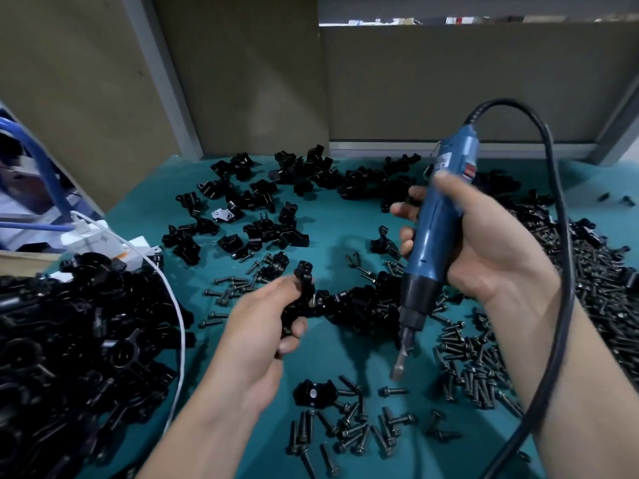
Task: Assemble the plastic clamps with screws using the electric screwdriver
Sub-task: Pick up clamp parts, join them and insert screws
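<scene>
1. Far left, a heap of black parts (69, 340) covers the bench (345, 354); a white cable (179, 316) trails across it and could snag a reach that way.
2. The left hand (266, 326) grips a plastic clamp (302, 281) just above the bench, fingers curled round it; it looks light, stiff and smooth, best pinched by its sides.
3. Loose screws (349, 430) lie near; small, probably apt to roll.
4. The right hand (484, 250) is wrapped round the electric screwdriver (432, 236), bit down, apart from the clamp; its black cord (562, 236) loops beside the forearm and may drag.
</scene>
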A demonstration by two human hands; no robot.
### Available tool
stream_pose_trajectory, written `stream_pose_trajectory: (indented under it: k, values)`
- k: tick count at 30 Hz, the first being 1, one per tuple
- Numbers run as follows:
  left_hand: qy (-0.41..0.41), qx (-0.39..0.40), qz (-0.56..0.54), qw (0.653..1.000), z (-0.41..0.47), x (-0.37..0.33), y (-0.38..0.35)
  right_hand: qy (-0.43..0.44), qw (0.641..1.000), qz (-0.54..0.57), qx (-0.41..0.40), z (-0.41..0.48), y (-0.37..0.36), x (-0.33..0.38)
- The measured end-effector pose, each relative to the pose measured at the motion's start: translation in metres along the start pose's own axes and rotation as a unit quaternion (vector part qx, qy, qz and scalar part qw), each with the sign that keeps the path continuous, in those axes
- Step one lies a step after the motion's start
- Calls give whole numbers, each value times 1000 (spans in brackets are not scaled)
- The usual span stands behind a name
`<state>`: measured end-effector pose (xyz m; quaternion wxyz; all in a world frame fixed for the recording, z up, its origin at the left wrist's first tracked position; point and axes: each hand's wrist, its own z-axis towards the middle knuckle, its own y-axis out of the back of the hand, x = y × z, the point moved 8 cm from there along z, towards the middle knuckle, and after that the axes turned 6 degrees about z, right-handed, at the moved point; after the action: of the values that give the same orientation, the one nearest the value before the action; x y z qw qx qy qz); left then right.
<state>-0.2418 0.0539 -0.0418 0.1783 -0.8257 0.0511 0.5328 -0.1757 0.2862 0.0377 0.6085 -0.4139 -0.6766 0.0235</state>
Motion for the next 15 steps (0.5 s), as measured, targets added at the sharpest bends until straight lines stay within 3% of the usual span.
stream_pose_trajectory:
  k: [2, 3, 4, 5, 6, 7, 8, 9, 11, 12, 13, 15]
  values:
    - [44, 42, -34, 998, -3, 9, -10, -21, 996, -83, -10, -2, 0, -5]
    - [6, 22, 51, 998, -4, 6, -7, -28, 993, -114, -11, -3, -1, -10]
    - [-83, -20, 223, 971, -5, -3, -3, -30, 990, -136, -13, -3, -1, -14]
    - [-202, -87, 407, 887, -11, -20, -3, -26, 987, -157, -19, -2, -2, -19]
    - [-300, -134, 509, 795, -22, -33, -8, -17, 982, -184, -31, -1, 0, -23]
    - [-359, -163, 540, 743, -31, -40, -12, -5, 974, -223, -45, 1, 2, -25]
    - [-376, -173, 525, 744, -33, -42, -11, 14, 960, -273, -63, 2, 6, -26]
    - [-360, -173, 482, 780, -30, -41, -7, 39, 939, -331, -84, 4, 11, -24]
    - [-248, -121, 323, 905, -9, -27, 3, 90, 881, -444, -133, 5, 19, -15]
    - [-181, -85, 245, 949, -2, -16, 2, 102, 857, -483, -151, 5, 23, -12]
    - [-128, -56, 193, 971, 0, -10, -1, 107, 841, -505, -162, 5, 26, -11]
    - [-95, -14, 159, 983, -1, -4, -9, 108, 839, -507, -167, 7, 33, -12]
